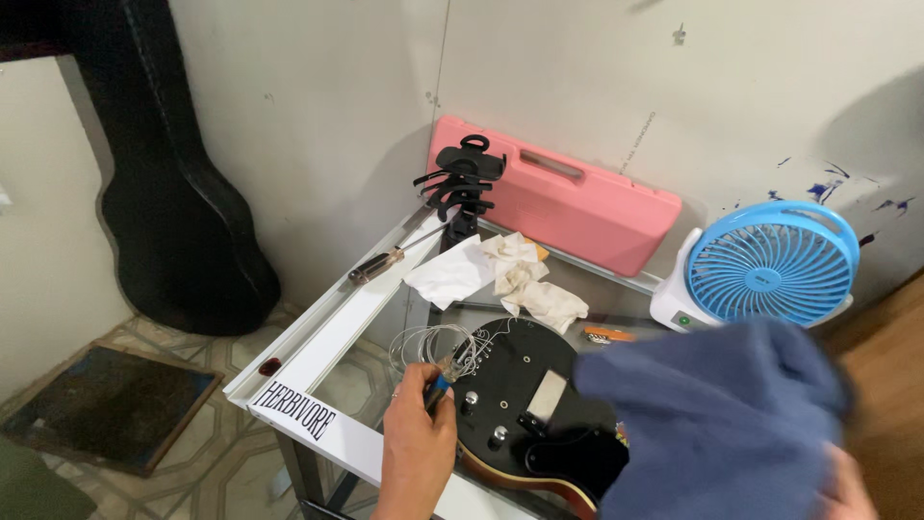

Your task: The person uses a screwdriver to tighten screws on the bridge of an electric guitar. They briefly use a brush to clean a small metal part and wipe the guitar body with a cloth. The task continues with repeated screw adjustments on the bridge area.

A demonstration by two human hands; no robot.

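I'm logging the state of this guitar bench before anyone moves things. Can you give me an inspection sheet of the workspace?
Surface: glass table with white frame, set in a wall corner.
Job's things: black guitar lying flat; loose strings coiled at its end; blue cloth over its right part.
Clutter: screwdriver on the frame, white rags, pink case against the wall, black stand, blue fan.
Hands: left hand grips a small blue-handled tool at the strings; right hand holds the cloth, mostly hidden.
Cables: nothing seen.
Surroundings: black guitar case leaning on the wall, tiled floor, dark mat.
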